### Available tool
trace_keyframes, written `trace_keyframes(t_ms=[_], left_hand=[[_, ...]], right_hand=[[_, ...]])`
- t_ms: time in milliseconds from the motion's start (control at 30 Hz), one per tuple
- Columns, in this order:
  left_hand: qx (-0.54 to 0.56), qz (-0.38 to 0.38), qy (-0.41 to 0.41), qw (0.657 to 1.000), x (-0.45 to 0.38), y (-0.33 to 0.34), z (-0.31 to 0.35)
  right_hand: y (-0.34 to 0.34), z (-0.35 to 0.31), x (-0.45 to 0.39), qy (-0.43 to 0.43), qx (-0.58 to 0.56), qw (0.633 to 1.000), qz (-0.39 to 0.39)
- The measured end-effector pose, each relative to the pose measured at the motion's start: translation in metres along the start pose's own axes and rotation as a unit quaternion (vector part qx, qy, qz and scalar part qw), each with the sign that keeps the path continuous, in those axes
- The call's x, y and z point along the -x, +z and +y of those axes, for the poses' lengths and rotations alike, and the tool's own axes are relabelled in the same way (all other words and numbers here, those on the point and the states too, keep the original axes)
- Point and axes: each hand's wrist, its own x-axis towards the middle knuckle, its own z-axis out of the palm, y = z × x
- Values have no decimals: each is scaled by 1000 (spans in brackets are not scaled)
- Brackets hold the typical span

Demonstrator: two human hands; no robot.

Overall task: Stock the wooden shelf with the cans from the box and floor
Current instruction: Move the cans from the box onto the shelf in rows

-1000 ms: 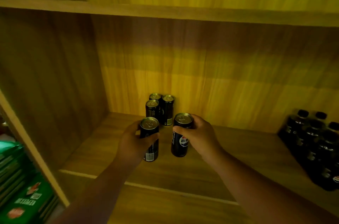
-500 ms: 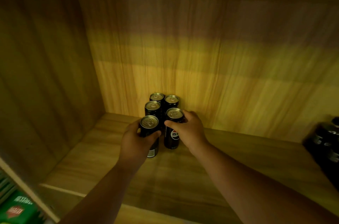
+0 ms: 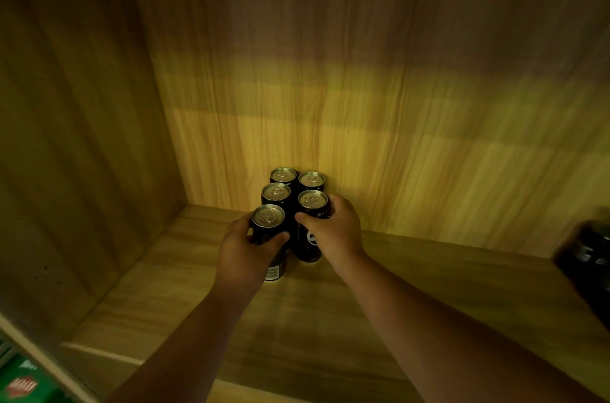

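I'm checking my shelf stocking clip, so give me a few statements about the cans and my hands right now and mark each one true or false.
1. Five cans stand on the wooden shelf. True.
2. The left hand grips the front-left can. True.
3. The right hand is empty. False: its fingers curl round the front-right can.
4. The cans lie on their sides. False: all stand upright.
5. Dark bottles sit at the far right. True.
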Motion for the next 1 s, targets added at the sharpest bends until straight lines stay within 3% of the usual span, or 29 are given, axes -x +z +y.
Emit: trace_keyframes(t_ms=[500,767,1000], left_hand=[[-5,-32,5,999,-3,-5,1],[-47,-44,-32,997,-1,-18,-5],[-172,-80,-23,982,30,-62,4]], right_hand=[[10,11,-9,-12,38,999,3],[-3,11,1,2,46,999,-23],[-29,-1,56,-3,207,978,-19]])
